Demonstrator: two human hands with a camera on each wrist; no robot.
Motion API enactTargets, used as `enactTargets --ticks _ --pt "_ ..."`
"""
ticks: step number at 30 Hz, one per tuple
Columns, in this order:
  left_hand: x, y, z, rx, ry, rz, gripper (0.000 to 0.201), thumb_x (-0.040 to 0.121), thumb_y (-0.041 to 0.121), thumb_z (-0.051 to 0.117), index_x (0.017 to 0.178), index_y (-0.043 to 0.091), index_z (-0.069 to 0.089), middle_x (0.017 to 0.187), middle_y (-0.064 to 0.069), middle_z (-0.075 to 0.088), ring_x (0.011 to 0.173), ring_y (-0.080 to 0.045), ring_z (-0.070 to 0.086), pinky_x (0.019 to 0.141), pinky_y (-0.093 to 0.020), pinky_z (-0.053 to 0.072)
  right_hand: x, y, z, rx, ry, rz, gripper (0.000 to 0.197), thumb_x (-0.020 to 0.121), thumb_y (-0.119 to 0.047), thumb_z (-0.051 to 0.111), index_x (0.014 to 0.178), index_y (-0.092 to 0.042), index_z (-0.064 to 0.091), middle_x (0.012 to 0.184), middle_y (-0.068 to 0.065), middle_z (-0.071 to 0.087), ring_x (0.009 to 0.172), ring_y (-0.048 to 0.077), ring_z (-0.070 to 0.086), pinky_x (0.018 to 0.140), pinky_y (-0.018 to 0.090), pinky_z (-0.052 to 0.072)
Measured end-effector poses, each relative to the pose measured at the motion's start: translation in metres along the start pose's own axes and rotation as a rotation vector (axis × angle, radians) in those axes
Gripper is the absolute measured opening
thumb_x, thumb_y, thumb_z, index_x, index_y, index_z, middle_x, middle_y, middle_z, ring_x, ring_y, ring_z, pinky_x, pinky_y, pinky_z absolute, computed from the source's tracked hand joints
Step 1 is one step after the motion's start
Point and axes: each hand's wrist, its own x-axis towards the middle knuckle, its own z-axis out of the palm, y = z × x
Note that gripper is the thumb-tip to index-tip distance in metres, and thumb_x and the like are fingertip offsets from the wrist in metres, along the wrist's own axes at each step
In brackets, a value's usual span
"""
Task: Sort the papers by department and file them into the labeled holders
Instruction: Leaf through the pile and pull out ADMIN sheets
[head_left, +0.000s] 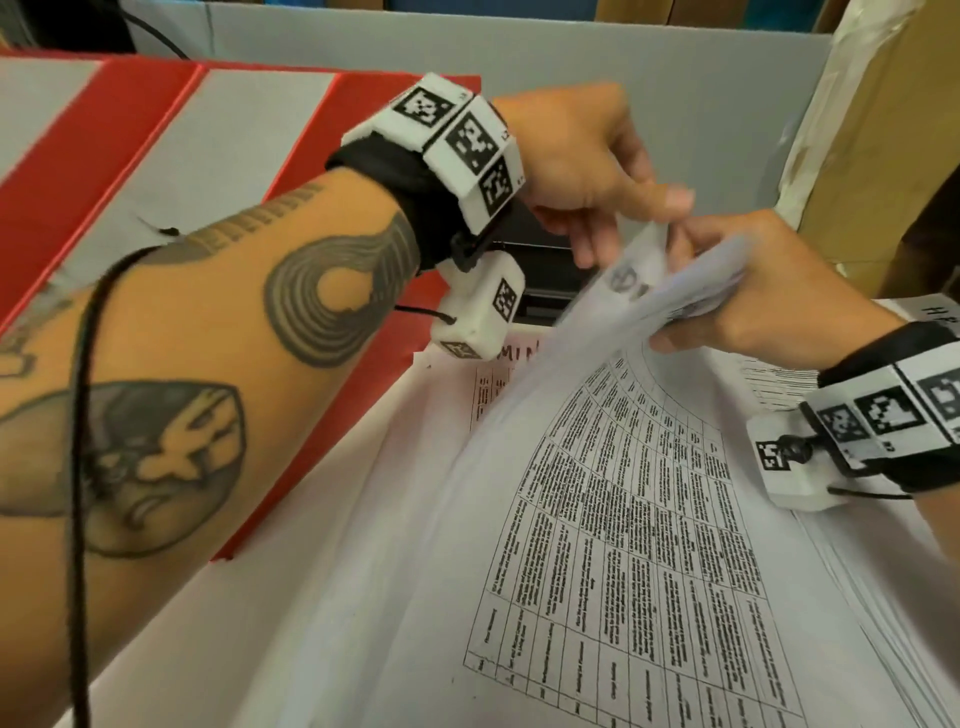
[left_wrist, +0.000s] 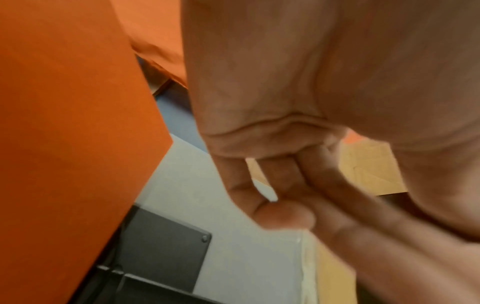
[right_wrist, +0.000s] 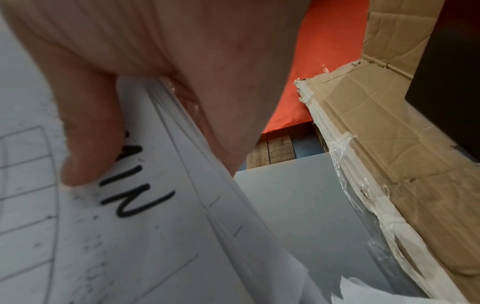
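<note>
A thick stack of printed papers with table grids lies tilted up in front of me. My right hand grips the lifted top edge of several sheets. In the right wrist view its thumb presses on a sheet with handwritten letters "MIN", and the fingers are behind the bundle. My left hand hovers at the same top edge with loosely curled fingers. In the left wrist view those fingers hold nothing. Red file holders stand at the left.
A sheet lettered "MIN" lies under the stack, and a label reading "HR" shows at the right. A taped cardboard box stands at the right, a grey partition behind. A black tray sits under my left hand.
</note>
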Motion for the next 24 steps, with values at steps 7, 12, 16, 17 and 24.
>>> enactTargets --ticks 7,12,16,17,24 --pt "0.01 -0.068 0.039 0.589 -0.334 -0.283 0.047 0.076 0.056 0.083 0.104 0.019 0.078 0.094 0.005 0.077 0.087 -0.016 0.074 0.08 -0.034 0.06 -0.003 -0.007 -0.004 -0.024 -0.139 -0.043 0.046 0.059 0.011 0.092 0.087 -0.023 0.079 0.073 -0.007 0.074 0.067 0.011 0.069 0.065 0.027 0.054" --pt "0.013 -0.078 0.06 0.757 -0.295 -0.297 0.046 0.077 0.035 0.089 0.112 0.014 0.07 0.109 -0.003 0.07 0.101 -0.025 0.068 0.092 -0.039 0.059 -0.002 -0.007 -0.002 -0.04 -0.145 -0.052 0.042 0.063 0.006 0.092 0.07 -0.033 0.078 0.074 -0.001 0.075 0.069 0.016 0.07 0.063 0.03 0.054" --pt "0.014 -0.08 0.059 0.753 -0.225 -0.294 0.038 0.085 0.029 0.083 0.115 0.011 0.068 0.101 -0.004 0.066 0.103 -0.027 0.068 0.094 -0.041 0.058 -0.002 -0.009 -0.003 0.008 -0.158 -0.052 0.053 0.064 0.008 0.091 0.067 -0.043 0.077 0.072 -0.009 0.074 0.067 0.011 0.07 0.06 0.016 0.05" --pt "0.016 -0.079 0.058 0.763 -0.212 -0.289 0.037 0.086 0.028 0.082 0.115 0.01 0.068 0.1 -0.004 0.065 0.102 -0.027 0.068 0.093 -0.041 0.059 -0.002 -0.008 -0.003 0.012 -0.152 -0.052 0.053 0.063 0.008 0.091 0.067 -0.042 0.077 0.071 -0.009 0.074 0.066 0.011 0.07 0.06 0.017 0.05" --pt "0.012 -0.066 0.045 0.852 -0.084 -0.223 0.018 0.091 0.028 0.077 0.101 0.02 0.064 0.1 -0.003 0.062 0.087 -0.026 0.062 0.072 -0.039 0.054 0.0 0.0 0.0 0.005 -0.154 -0.035 0.023 0.066 0.006 0.09 0.074 -0.012 0.079 0.075 0.007 0.074 0.067 0.024 0.068 0.067 0.042 0.055"
